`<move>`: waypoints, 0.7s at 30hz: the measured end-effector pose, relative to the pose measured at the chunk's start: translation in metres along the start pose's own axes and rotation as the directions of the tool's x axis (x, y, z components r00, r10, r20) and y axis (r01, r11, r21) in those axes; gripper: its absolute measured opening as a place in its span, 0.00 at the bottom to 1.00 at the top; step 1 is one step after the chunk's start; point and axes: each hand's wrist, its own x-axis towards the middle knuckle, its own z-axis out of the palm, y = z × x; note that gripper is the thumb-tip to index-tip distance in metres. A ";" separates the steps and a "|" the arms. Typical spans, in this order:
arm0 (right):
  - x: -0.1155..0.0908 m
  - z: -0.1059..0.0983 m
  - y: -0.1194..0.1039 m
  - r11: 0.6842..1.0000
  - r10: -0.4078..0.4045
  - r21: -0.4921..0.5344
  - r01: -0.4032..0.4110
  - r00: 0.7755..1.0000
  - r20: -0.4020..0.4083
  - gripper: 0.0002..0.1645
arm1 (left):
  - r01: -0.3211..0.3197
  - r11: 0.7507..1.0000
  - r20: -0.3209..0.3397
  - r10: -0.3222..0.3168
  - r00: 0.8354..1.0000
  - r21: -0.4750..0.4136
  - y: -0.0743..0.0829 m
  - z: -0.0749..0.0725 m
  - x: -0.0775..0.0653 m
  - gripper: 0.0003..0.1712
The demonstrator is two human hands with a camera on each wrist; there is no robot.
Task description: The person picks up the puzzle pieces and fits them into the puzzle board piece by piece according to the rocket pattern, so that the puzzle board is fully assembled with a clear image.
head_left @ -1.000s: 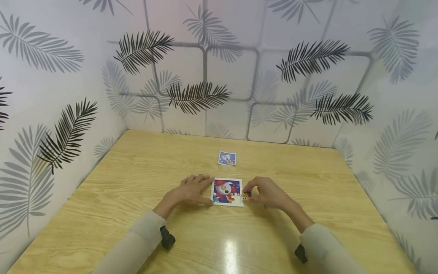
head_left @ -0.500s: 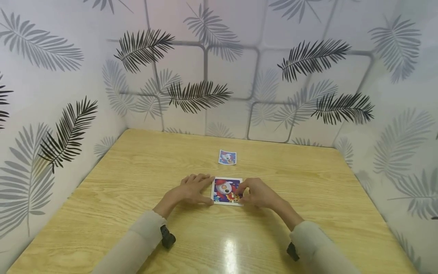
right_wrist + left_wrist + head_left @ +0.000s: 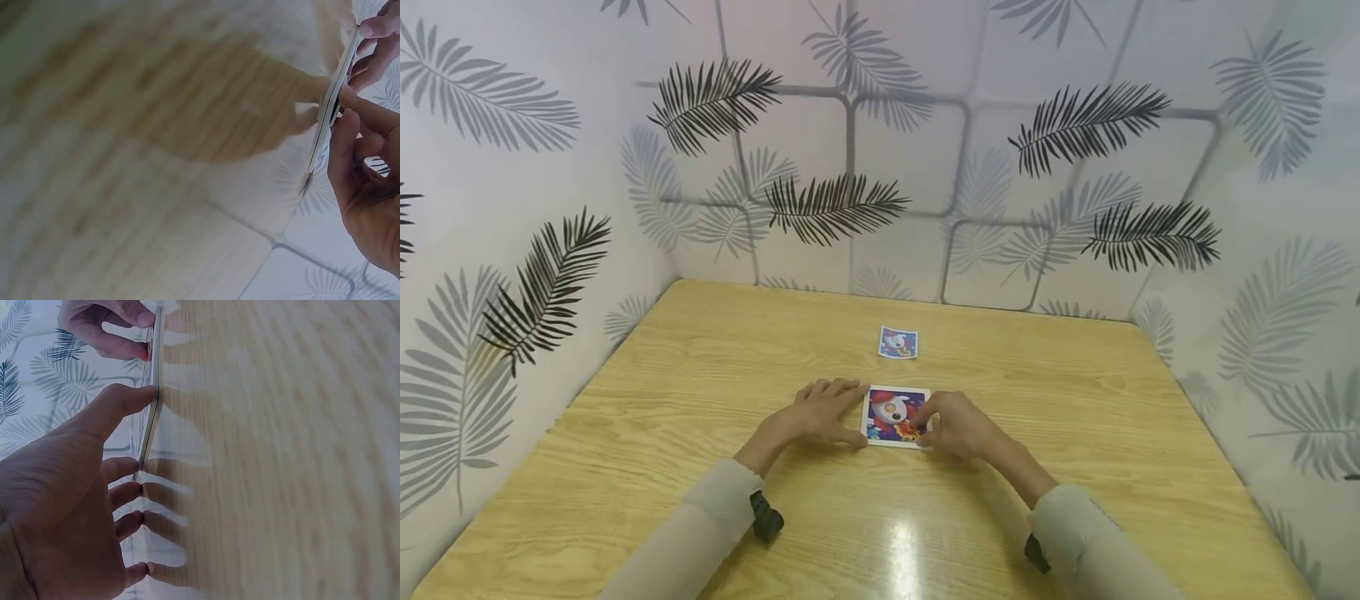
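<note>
A small square jigsaw puzzle [image 3: 887,410] with a white border and a red, white and purple rocket picture lies flat on the table. My left hand [image 3: 820,414] rests at its left side, thumb and forefinger spread against the edge and the other fingertips on the tabletop. At the lower right of the picture, my right hand [image 3: 961,427] pinches a dark puzzle piece [image 3: 337,111] between thumb and forefinger. That piece touches the board, but the fingers cover most of it. The left wrist view shows the thumb [image 3: 128,400] touching the board's edge.
Behind the puzzle lies a small picture card [image 3: 898,342] with the same rocket design, its edges slightly curled. The wooden table [image 3: 737,350] meets leaf-patterned walls [image 3: 910,167] at the back and sides.
My right hand has moved left, bringing the puzzle piece from beside the board onto the picture's lower right. My left hand has stayed at the left edge.
</note>
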 end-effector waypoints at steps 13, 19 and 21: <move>-0.004 0.001 -0.001 0.997 -0.051 -0.055 0.050 0.998 -0.024 0.09 | -0.009 1.000 0.009 0.009 1.000 0.003 0.000 0.001 0.000 0.55; -0.008 -0.002 -0.001 0.987 -0.105 -0.118 0.107 0.994 0.020 0.12 | -0.002 1.000 0.014 0.001 1.000 0.008 -0.002 0.002 0.003 0.55; -0.010 -0.003 0.001 0.984 -0.128 -0.122 0.130 0.991 0.032 0.14 | -0.001 1.000 0.009 0.001 1.000 0.001 -0.003 0.002 0.004 0.55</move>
